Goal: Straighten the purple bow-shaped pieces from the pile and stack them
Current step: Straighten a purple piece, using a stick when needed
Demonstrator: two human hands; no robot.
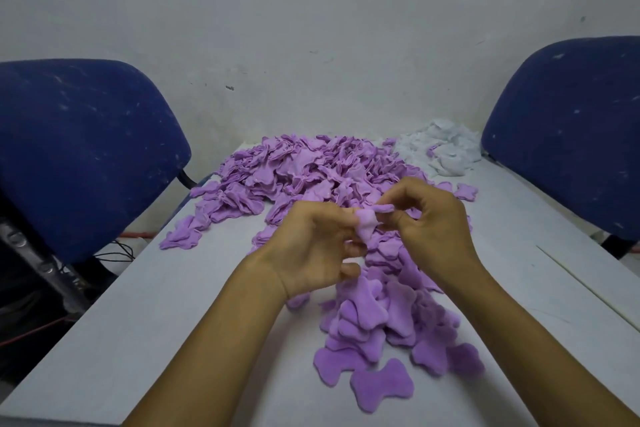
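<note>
Fingers of both hands were pinching one crumpled purple bow piece (366, 226), held up in the air just above the table (180, 291). Left hand (311, 250) had it from the left with fingers curled in, palm turned inward, and the right hand (429, 218) was nipping the top edge from the right, wrist arched over. Both forearms came in from the bottom of the view, angled toward each other. Right under and near the hands sat a loose stack of flattened purple pieces (374, 326), a few spilling toward the near edge. Behind the hands was the big messy pile of purple pieces (304, 170), with a smaller white heap (440, 149) at the far right corner. Blue chairs stood on both sides, one left (83, 149) and one right (571, 135), against a pale wall (311, 28).
</note>
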